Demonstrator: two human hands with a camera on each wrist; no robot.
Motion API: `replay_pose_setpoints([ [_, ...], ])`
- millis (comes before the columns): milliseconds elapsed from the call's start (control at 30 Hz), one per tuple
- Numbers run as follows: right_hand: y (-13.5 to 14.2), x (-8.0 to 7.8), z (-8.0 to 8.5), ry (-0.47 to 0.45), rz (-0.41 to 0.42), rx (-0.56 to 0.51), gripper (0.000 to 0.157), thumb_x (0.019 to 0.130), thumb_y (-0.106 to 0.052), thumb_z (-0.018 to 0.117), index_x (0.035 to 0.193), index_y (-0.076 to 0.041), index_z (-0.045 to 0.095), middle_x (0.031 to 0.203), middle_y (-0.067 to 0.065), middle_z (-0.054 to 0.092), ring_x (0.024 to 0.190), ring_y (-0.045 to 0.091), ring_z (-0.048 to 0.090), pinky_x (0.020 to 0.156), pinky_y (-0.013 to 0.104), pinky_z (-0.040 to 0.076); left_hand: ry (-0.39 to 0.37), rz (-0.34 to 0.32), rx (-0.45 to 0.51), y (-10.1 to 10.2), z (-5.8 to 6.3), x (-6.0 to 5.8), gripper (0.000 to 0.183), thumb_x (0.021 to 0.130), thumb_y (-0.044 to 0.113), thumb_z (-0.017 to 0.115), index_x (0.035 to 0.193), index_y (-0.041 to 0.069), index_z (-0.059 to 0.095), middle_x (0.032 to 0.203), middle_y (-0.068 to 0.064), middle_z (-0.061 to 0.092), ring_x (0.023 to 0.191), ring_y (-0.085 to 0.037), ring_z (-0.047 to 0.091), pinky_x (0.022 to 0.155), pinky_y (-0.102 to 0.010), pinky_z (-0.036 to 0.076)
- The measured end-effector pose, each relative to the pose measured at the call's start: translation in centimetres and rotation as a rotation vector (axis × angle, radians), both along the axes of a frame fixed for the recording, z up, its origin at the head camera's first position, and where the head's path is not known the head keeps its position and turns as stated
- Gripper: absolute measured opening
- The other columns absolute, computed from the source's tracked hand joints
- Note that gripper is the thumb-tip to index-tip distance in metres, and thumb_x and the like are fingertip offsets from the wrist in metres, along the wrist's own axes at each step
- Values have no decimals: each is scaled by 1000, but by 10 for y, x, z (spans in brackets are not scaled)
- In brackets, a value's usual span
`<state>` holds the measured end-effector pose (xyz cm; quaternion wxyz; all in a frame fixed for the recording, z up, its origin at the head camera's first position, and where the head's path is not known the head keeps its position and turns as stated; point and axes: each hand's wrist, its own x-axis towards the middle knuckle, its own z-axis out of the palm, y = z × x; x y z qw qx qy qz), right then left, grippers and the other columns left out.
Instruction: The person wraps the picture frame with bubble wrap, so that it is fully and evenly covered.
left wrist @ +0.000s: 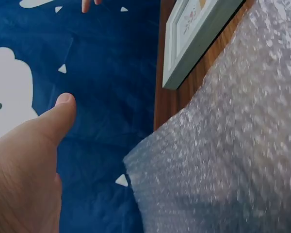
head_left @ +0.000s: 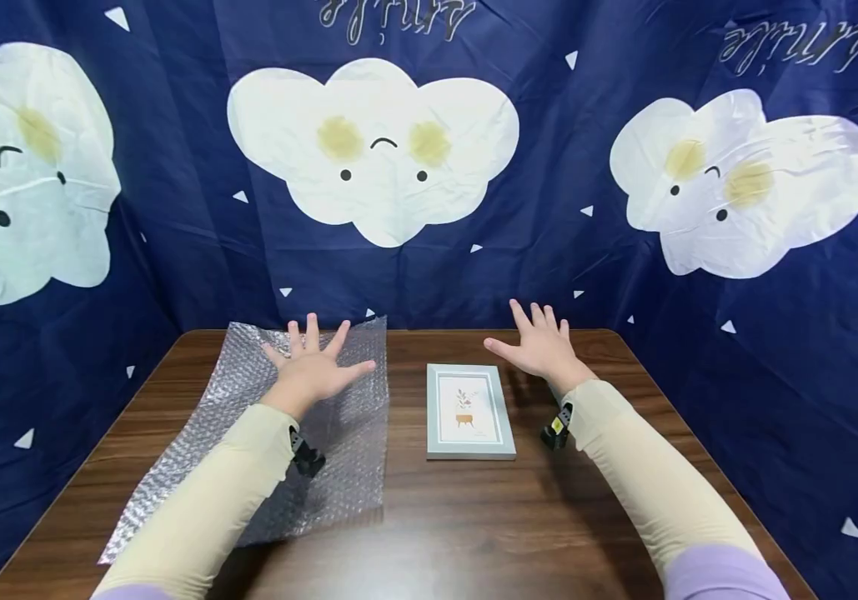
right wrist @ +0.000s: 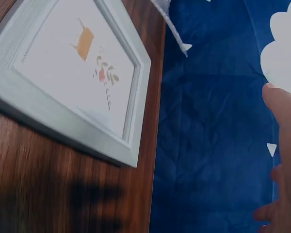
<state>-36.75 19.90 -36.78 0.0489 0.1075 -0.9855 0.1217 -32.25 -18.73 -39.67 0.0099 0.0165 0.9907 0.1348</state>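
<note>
A pale blue-grey picture frame [head_left: 471,412] lies flat on the table, showing a small print of a plant in an orange pot. To its left a sheet of bubble wrap [head_left: 353,417] is spread out. My left hand [head_left: 312,372], fingers spread and straight, hovers over the bubble wrap and holds nothing. On the other side, my right hand [head_left: 541,346] is held above the table beyond the frame's right edge, its fingers spread too. The right wrist view shows the picture frame [right wrist: 131,97] close by, apart from the right hand [right wrist: 288,145].
The brown wooden table [head_left: 474,533] ends at a back edge against a dark blue curtain [head_left: 564,275] with white clouds and triangles. One corner of the bubble wrap [left wrist: 136,158] reaches past the table's back edge.
</note>
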Motion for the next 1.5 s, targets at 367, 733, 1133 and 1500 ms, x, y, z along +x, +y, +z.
replay_pose_setpoints([
  [367,-36,-4,-9,7,55,-30,107,86,-83,47,164,-19,13,166,22,15,154,44,3,120,65,6,-43,29,14,-40,-13,19,117,76,98,28,164,26,4,161,-29,-24,140,-56,-31,90,-88,-17],
  [733,-95,-8,-30,5,166,7,107,86,-83,47,164,-18,14,167,14,20,154,40,10,122,59,9,-17,58,31,-86,-29,58,110,84,89,38,164,24,1,157,-40,-16,137,-68,-21,89,-90,-13],
  [1133,-161,0,-61,4,308,74,104,87,-79,50,164,-17,19,167,8,24,155,32,15,122,55,18,-12,105,46,-131,-58,106,107,88,83,42,164,17,3,153,-49,-7,137,-72,-6,91,-89,-13],
  [1500,-194,8,-83,-27,387,222,107,83,-84,50,163,-19,22,169,4,20,155,30,12,122,55,17,-12,80,66,-145,-86,121,109,89,79,49,163,8,11,155,-47,-2,143,-64,-4,105,-80,-10],
])
